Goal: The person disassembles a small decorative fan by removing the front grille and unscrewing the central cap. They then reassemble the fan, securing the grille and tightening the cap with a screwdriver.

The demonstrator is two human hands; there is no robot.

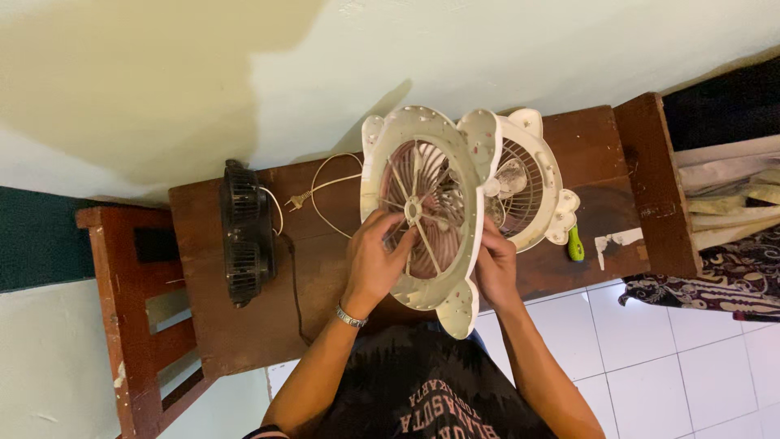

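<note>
Wooden bench (244, 325), left hand (372, 260) and right hand (496, 268) fingers gripping white fan grille (422, 154)

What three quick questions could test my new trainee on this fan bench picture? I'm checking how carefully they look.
1. True or false: both hands touch the white fan grille.
2. Which hand wears the bracelet?
3. What lies on the bench just right of the fan body: A) green tool, B) hammer, C) cup?

Key: 1 true, left hand and right hand; 2 left; 3 A, the green tool.
</note>
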